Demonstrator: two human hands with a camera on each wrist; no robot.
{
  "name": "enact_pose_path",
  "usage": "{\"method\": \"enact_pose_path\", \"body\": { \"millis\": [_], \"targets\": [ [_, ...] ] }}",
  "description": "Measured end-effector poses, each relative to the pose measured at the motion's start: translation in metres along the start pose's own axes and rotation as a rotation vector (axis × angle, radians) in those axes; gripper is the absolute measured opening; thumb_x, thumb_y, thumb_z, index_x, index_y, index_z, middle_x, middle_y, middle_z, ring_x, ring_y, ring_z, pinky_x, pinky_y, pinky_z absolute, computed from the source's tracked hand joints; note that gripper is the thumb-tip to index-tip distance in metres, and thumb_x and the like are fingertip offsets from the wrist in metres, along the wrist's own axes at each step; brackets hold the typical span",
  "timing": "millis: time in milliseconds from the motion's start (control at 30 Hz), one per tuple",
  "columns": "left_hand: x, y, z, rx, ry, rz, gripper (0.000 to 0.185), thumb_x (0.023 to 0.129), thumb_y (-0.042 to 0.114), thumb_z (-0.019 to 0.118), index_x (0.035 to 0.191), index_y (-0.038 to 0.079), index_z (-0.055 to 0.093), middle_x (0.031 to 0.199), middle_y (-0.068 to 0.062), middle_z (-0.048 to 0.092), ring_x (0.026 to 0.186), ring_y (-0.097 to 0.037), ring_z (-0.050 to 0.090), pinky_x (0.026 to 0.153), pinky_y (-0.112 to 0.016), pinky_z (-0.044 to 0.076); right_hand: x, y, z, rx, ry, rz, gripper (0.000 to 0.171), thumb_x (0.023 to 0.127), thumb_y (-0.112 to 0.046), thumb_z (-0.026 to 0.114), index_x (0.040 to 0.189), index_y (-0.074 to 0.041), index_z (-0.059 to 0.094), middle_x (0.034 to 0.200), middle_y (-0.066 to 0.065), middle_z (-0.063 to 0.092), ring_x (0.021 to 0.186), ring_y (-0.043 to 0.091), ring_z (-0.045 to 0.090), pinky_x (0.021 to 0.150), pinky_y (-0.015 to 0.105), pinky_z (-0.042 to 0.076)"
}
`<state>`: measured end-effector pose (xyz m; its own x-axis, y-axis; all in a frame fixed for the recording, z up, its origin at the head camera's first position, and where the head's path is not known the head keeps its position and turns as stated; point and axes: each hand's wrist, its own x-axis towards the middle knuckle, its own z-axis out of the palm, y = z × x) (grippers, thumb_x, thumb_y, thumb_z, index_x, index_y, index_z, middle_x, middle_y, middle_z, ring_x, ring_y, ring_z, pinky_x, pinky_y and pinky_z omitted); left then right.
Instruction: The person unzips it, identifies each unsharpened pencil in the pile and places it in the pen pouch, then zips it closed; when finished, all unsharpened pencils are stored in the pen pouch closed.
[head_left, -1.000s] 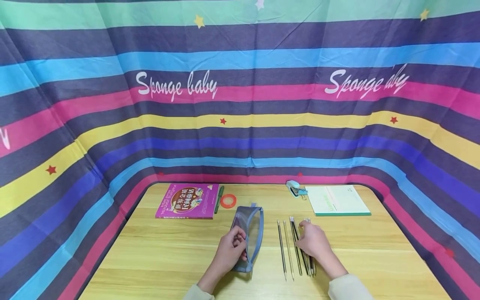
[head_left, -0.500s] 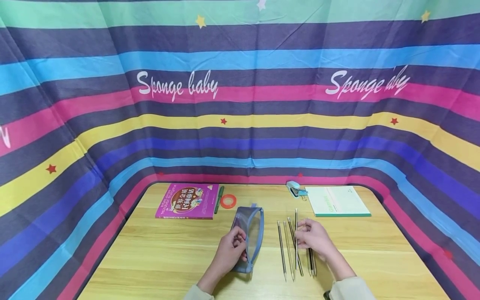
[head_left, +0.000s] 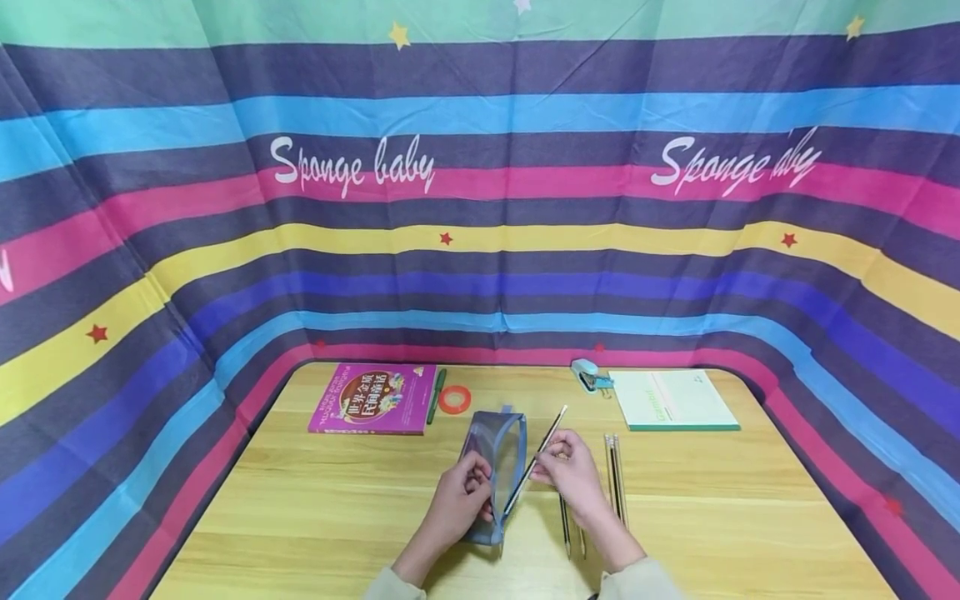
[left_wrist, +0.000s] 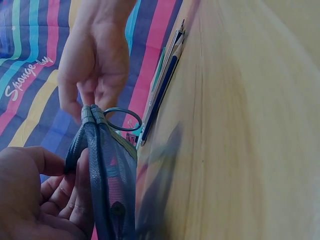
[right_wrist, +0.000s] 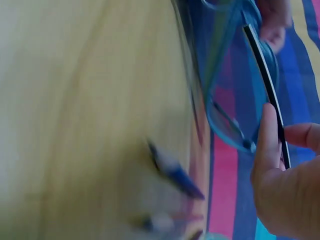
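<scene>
Head view: striped fabric backdrop (head_left: 480,208) with white lettering, wrapped round three sides of a pale wooden table (head_left: 300,517). On its far edge, left to right: magenta hardcover book (head_left: 372,398), dark green pen (head_left: 437,395), orange tape ring (head_left: 455,400), light blue stapler (head_left: 587,374), pale green notebook (head_left: 671,400).

Centre, nearer the body: grey-blue mesh pencil pouch (head_left: 497,471), long axis running away from the body, mouth open toward the right. Left hand (head_left: 456,500) curled round the pouch's left edge, thumb and fingers pinching the mesh and holding the opening apart; same pinch seen from the left wrist view (left_wrist: 35,200).

Just right of the pouch: right hand (head_left: 573,471), fingertips pinching one thin dark pencil (head_left: 536,458) mid-shaft. Pencil lifted off the table, long axis tilted, far end up and to the right, near end down and to the left, right at the pouch mouth, possibly just inside; cannot tell which. Right hand nearer the pencil; left hand nearer the pouch.

Flat on the table, parallel and pointing away from the body: loose pencils (head_left: 615,483) right of the right hand, two more pencils (head_left: 566,525) partly under the wrist.
</scene>
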<state>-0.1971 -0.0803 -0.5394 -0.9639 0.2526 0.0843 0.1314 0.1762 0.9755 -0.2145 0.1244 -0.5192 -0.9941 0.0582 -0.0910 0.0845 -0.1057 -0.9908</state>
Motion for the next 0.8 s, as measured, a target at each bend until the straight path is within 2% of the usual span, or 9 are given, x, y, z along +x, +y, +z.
{"method": "enact_pose_path", "body": {
  "millis": [167,400,533,800],
  "targets": [
    [0.001,0.000,0.001,-0.009,0.000,0.000,0.012,0.091,-0.007,0.055,0.101,0.000,0.056,0.078,-0.003,0.057,0.056,-0.010,0.062,0.051,-0.032,0.065,-0.004,0.012,0.017,-0.005,-0.057,0.001,0.027,0.090,0.013,0.060,0.111,0.006,0.044,0.094,0.010,0.054,0.070,0.020,0.067,0.074,0.041,0.069],
    [0.003,0.000,0.001,-0.020,0.013,0.011,0.013,0.091,-0.007,0.055,0.102,-0.001,0.056,0.080,-0.005,0.057,0.056,-0.010,0.061,0.051,-0.030,0.064,-0.004,0.021,0.031,-0.022,-0.169,0.027,0.027,0.091,0.010,0.059,0.115,0.010,0.045,0.092,0.011,0.055,0.071,0.019,0.067,0.075,0.037,0.069],
    [0.003,0.000,0.001,-0.015,0.008,0.011,0.012,0.092,-0.006,0.055,0.102,0.000,0.056,0.080,-0.005,0.057,0.056,-0.009,0.061,0.051,-0.029,0.064,-0.004,0.023,0.035,-0.028,-0.182,0.039,0.029,0.092,0.010,0.058,0.118,0.010,0.045,0.094,0.011,0.055,0.071,0.019,0.067,0.075,0.037,0.069],
    [0.001,0.001,0.003,-0.009,-0.018,0.028,0.013,0.090,-0.007,0.055,0.101,-0.001,0.056,0.077,-0.004,0.057,0.054,-0.008,0.060,0.048,-0.030,0.063,-0.005,0.024,0.039,-0.109,-0.190,0.032,0.033,0.093,0.009,0.057,0.124,0.012,0.046,0.095,0.016,0.061,0.072,0.019,0.066,0.073,0.040,0.069]
  ]
}}
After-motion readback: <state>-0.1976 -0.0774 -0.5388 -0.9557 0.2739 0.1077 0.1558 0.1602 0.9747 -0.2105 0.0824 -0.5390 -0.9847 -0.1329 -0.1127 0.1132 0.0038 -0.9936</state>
